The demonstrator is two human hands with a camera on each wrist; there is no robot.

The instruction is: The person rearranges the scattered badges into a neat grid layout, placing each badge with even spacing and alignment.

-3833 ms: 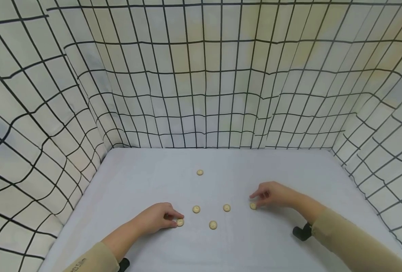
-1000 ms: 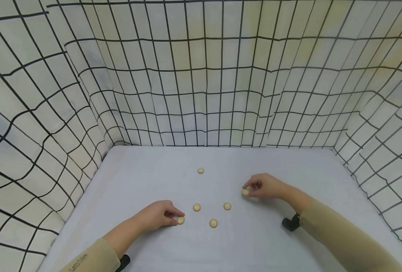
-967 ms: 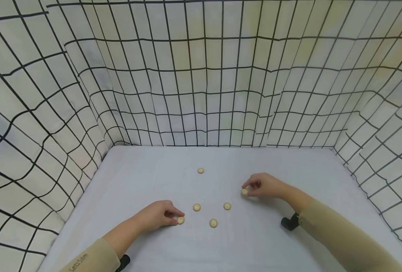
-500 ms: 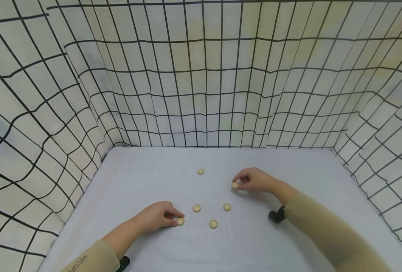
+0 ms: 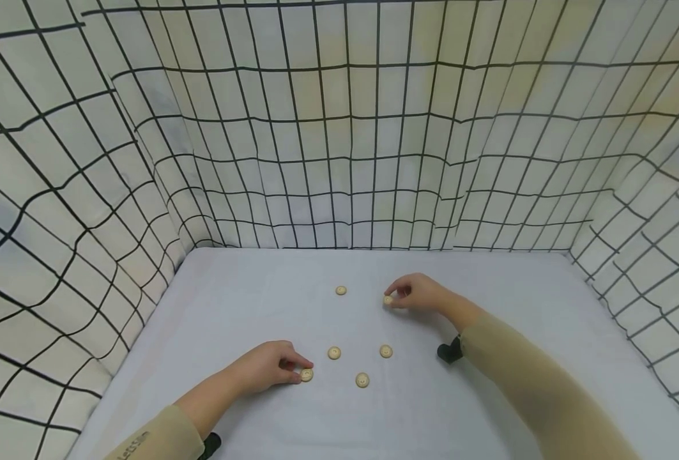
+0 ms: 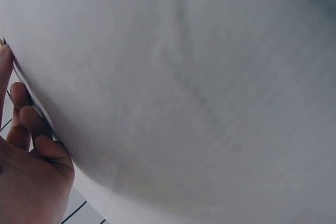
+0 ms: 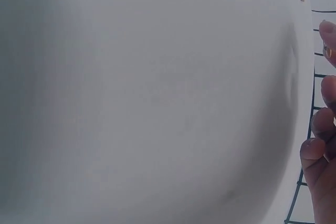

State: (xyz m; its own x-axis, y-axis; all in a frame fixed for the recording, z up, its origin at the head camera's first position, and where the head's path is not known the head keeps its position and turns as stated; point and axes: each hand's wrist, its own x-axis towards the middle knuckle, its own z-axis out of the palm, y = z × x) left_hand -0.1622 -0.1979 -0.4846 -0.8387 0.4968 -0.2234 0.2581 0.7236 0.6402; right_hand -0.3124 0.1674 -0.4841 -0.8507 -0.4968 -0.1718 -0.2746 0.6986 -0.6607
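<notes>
My left hand rests low on the white cloth and pinches a cream button between thumb and forefinger. In the left wrist view, that hand shows at the lower left, its other fingers curled in. Farther back, my right hand pinches another cream button by its edge. The right wrist view catches the fingers of this hand at the right edge, a sliver of the button between the tips. Left of it lies a loose button.
Three more buttons lie between the hands: one near the left hand, one to its right, one in front. White cloth covers the table. White walls with black grid netting stand around its back and sides.
The right hand took hold of the button beside it, then carried it back and to the left, up toward the farthest button. My left hand keeps its pinch in the same spot.
</notes>
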